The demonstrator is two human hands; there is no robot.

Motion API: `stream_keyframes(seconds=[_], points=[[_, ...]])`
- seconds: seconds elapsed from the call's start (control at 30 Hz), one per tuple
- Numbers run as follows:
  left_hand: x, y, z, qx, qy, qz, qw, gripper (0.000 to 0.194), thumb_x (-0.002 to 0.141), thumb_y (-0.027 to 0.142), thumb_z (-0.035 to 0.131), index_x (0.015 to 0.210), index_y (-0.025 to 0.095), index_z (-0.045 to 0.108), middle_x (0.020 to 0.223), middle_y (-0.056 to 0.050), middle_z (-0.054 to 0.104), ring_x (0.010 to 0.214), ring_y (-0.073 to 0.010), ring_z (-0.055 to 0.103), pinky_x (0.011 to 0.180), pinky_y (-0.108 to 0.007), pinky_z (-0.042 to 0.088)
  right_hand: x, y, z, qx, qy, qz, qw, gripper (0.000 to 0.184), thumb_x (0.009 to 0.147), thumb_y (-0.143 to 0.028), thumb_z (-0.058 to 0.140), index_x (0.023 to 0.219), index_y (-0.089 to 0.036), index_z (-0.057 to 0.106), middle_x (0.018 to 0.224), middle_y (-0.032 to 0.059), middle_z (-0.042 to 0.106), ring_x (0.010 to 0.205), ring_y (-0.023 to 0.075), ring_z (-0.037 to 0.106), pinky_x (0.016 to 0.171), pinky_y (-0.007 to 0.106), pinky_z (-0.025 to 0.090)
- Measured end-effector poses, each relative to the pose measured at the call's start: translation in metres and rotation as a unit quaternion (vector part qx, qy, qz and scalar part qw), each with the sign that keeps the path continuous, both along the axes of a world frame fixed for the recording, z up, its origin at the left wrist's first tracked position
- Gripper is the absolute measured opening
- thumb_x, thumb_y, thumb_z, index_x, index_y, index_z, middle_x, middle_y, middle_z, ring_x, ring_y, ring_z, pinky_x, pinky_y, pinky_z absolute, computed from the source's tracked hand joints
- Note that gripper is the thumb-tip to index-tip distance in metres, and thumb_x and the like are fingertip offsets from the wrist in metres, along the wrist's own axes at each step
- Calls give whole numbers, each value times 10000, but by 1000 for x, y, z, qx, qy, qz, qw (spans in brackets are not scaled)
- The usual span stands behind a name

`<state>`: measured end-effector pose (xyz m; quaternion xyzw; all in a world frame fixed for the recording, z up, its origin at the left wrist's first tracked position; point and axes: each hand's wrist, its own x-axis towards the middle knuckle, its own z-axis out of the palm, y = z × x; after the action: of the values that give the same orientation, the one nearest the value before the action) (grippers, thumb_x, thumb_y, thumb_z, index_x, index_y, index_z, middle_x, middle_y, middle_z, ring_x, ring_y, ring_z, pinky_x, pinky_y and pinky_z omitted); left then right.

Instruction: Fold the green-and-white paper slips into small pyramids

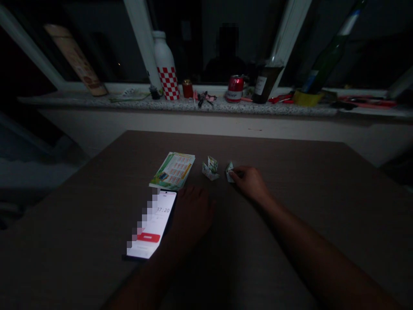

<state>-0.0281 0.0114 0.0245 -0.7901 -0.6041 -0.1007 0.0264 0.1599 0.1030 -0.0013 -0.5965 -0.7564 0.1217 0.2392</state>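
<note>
My right hand (250, 181) pinches a small folded paper figure (229, 172) between thumb and fingertips at the table's middle. Just left of it stands another folded paper piece (211, 168), boat-like, with raised points and printed colours. My left hand (195, 211) lies palm down on the table, dark in shadow, with its fingers stretched forward and nothing seen in it. Its fingertips are close to the near edge of a stack of printed paper sheets (174, 170), green and white. Left of that hand lies a lit phone (151, 224) showing a timer screen, partly pixelated.
The brown table (274, 150) meets a wall under a stone windowsill (129, 101). On the sill stand a checkered bottle (167, 73), a tan tumbler (77, 60), a red can (235, 88), a dark cup (265, 84) and a green bottle (329, 56). The room is dim.
</note>
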Motion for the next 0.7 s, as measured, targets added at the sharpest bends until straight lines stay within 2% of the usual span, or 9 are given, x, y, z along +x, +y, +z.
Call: stream_keyframes(seconds=[0.13,0.23,0.3,0.37,0.5,0.6,0.7], points=[[-3,-1,-3,0,-7,-4,1000,227,883,307,500,960,149,643,984,-114,664,987,-299,571,885,-457,395,-7,0,6,18,-35,-10,999,303,912,-346,505,1031,-158,711,978,111,735,837,222,679,740,286,455],[-6,-2,-6,7,-12,-6,1000,230,882,315,503,961,151,643,979,-112,661,975,-298,572,874,-453,398,-14,-6,16,48,-73,-7,996,325,915,-346,491,1101,-151,673,1100,150,682,959,257,626,833,334,410],[-7,-1,-7,6,-12,-7,1000,230,879,322,509,960,152,641,970,-112,659,976,-298,572,873,-451,397,-22,-10,21,63,-100,21,993,293,911,-345,502,1076,-181,680,1103,136,678,1051,283,565,896,380,351],[-7,-1,-6,3,-12,-10,1000,231,880,328,508,957,154,638,966,-110,660,979,-299,571,881,-455,392,-32,-13,21,67,-126,56,988,225,889,-304,544,1025,-210,696,1041,109,699,1056,289,541,924,413,298],[-7,-2,-5,1,-18,-13,1000,231,879,326,506,975,153,627,972,-112,659,974,-294,572,892,-461,383,-52,-13,12,71,-154,88,982,196,899,-267,533,891,-190,714,949,111,714,1023,285,539,913,421,265],[-8,-2,-6,7,-20,-8,1000,213,870,318,517,959,158,624,959,-109,655,961,-294,569,873,-451,389,-61,-12,10,77,-160,95,979,209,915,-281,511,946,-214,706,988,95,709,1016,270,539,900,409,267],[-9,-1,-8,11,-17,-8,1000,202,872,316,513,937,161,625,951,-104,652,950,-293,566,861,-446,393,-63,-8,17,89,-163,92,978,245,936,-287,478,1074,-228,671,1126,99,668,1057,263,517,891,397,270]])
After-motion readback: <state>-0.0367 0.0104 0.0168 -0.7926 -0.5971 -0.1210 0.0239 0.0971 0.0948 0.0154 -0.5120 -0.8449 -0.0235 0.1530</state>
